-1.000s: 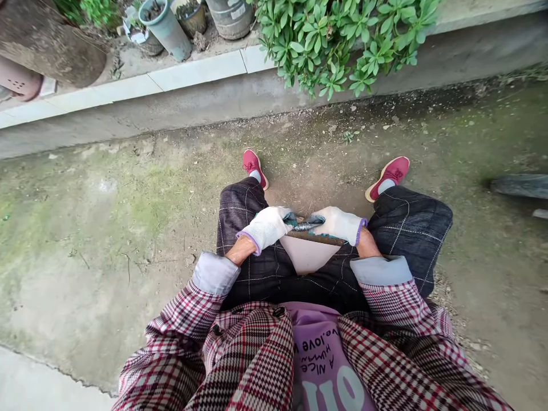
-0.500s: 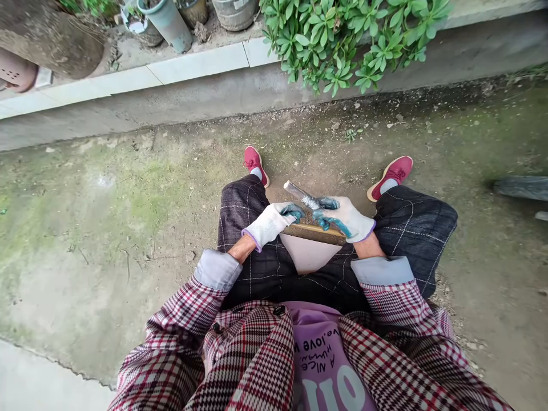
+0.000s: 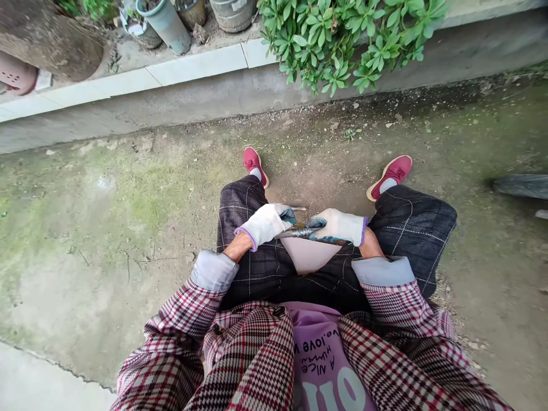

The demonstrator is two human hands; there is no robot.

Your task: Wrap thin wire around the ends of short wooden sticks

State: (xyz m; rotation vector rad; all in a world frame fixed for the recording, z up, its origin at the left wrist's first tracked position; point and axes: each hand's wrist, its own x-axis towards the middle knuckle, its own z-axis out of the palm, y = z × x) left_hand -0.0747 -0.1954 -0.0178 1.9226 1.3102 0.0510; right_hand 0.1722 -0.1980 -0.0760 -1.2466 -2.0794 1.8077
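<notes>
Head view shows both my gloved hands meeting low between my thighs, at the far edge of a pale panel. My right hand is closed around one end of a rod with wire wound about its middle. My left hand has its fingers curled over close by; a thin stick pokes out past them, and I cannot tell whether they grip it. To do this well, I judge the right fist should be firm but not crushing, the wire coils undisturbed, and the left fingers clear of the rod's free end. The rod lies just over the panel's far edge, its long axis running nearly sideways across my lap; the free end points left, angled slightly toward me, while the other end is hidden in my right palm.
</notes>
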